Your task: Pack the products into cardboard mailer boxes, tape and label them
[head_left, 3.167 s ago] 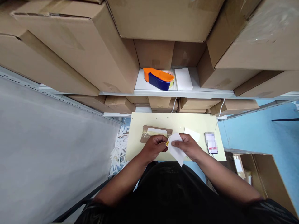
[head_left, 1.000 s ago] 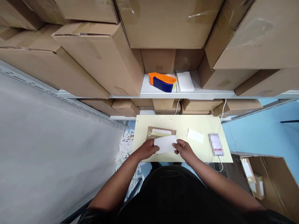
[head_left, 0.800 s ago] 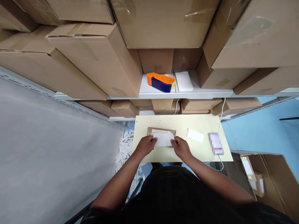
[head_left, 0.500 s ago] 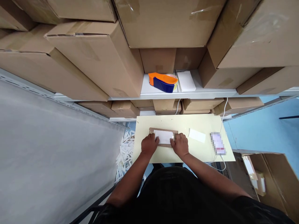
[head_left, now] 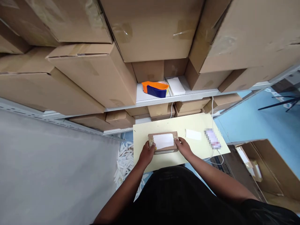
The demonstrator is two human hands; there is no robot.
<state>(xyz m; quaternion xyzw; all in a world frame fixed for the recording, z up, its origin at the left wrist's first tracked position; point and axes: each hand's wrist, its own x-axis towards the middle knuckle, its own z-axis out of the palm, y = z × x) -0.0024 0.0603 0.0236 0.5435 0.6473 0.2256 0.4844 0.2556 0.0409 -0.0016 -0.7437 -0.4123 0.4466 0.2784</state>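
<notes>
Box [head_left: 171, 148] in both hands, gripped it at its two ends, with left hand [head_left: 147, 153] closed on one and right hand [head_left: 184, 148] closed on the other. Held it at the near side of a pale yellow table [head_left: 164, 159] (could not tell whether resting there or just lifted). Saw a white label [head_left: 163, 141] lying flat over most of the top, with shiny tape [head_left: 175, 136] at the ends. Judged the closing and labelling as good as done; left to do, perhaps, only pressing the edges firm and putting aside. Noticed a white slip [head_left: 193, 134] lying loose just beyond the right hand, with a phone [head_left: 212, 138] farther right. Spotted a tape dispenser [head_left: 155, 89] and white stack [head_left: 175, 86] on the shelf [head_left: 150, 103] beyond, plus parcels [head_left: 256, 171] in an open carton [head_left: 272, 156] to the right.
</notes>
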